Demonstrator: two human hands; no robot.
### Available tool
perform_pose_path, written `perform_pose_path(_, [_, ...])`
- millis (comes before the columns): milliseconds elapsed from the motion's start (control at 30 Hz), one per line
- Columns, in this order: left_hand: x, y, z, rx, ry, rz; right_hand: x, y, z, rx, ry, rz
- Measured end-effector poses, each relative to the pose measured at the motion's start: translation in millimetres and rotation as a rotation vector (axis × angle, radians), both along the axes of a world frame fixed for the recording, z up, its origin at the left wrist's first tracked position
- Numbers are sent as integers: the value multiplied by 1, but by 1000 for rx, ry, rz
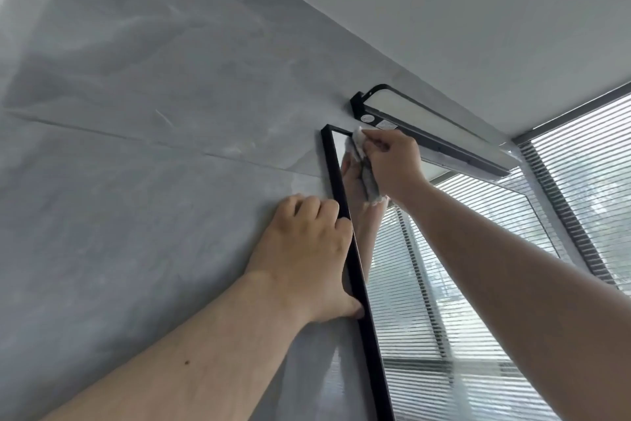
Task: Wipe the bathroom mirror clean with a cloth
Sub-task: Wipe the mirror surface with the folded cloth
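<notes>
Lamp (433, 129) above mirror (420, 284)

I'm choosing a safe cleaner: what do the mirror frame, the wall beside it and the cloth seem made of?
The mirror frame: thin, black, satin; metal or plastic, unclear which. The wall: large grey marble-look tiles, glossy, given veining, a joint line and soft reflections. The cloth: thin white fabric or paper wipe, crumpled in the right hand.

Legible text: none.
Item 1: round white sticker (367, 119) at the left end of the black wall lamp (426, 115), above the mirror (420, 284) and just above the cloth (358, 138); print too small to read.
Item 2: rectangular white sticker (387, 124), just right of item 1; print also unreadable.
</notes>
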State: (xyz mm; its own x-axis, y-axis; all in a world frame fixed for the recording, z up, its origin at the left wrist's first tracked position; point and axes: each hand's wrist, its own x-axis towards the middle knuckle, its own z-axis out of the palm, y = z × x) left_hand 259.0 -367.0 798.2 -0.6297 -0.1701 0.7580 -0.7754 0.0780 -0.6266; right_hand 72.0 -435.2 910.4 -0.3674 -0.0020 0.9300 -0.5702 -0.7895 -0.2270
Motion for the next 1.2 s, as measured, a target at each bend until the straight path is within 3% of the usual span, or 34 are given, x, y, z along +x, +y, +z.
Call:
perform_pose_path(167, [0,-5,0,-23,37,-39,-34,-16,1,29,-73,55])
perform_pose_path(333, [1,-5,-1,-16,20,-2,-30,-3,-18,18,30,101])
perform_pose_path(533, [1,-5,-3,3,15,14,-17,19,-107,138,254,50])
perform_pose_path(667, [1,-5,-3,25,39,-15,-7,25,-185,147,257,184])
perform_pose_path(767, [0,-4,-3,26,41,-16,0,23,-206,109,227,210])
perform_pose_path(1200, [1,-6,-4,-31,21,-13,14,6,-26,-97,151,14])
